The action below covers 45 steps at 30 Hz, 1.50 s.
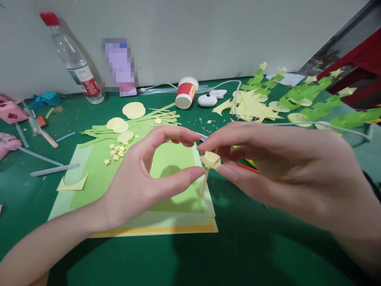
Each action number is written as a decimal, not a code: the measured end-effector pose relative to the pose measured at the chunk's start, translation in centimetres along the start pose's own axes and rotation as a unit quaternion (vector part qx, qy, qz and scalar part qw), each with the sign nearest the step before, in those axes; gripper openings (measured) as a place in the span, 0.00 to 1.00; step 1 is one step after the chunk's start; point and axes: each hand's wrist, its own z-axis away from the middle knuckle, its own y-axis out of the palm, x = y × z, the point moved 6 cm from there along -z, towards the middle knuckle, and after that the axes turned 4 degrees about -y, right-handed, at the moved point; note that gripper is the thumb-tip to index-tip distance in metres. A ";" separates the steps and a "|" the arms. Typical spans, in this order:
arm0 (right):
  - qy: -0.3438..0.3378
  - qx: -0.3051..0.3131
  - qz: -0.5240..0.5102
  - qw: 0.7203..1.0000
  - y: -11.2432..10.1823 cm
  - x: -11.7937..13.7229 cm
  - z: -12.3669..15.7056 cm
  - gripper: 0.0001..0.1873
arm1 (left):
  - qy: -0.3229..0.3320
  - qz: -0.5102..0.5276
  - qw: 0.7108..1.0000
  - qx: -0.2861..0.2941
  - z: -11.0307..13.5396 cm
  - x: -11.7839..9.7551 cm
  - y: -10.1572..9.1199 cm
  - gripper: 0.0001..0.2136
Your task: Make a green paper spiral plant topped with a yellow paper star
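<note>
A small folded pale-yellow paper star point(210, 159) is pinched between the thumb and fingers of my right hand point(285, 174). A short strip tail hangs down from it. My left hand point(149, 171) is curved open beside it, its thumb tip at the left side of the star; whether they touch I cannot tell. Its index fingertip is raised above the star. Under my hands lies a stack of paper sheets point(178, 202), green on top. Several finished small paper stars point(117, 151) sit in a group on the sheets, left of my left hand.
Green paper strips point(98, 130) and round yellow paper pieces point(133, 110) lie behind the sheets. A water bottle point(77, 63), a phone point(120, 67) and a red-white paper cup point(187, 93) stand along the wall. Green paper stems with stars point(306, 93) and a white cable point(327, 124) lie at right.
</note>
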 end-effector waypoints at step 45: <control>-0.087 -0.042 0.117 0.988 -0.4 1.8 0.0 0.12 | -0.003 -0.004 1.000 0.004 0.1 0.0 0.1 0.10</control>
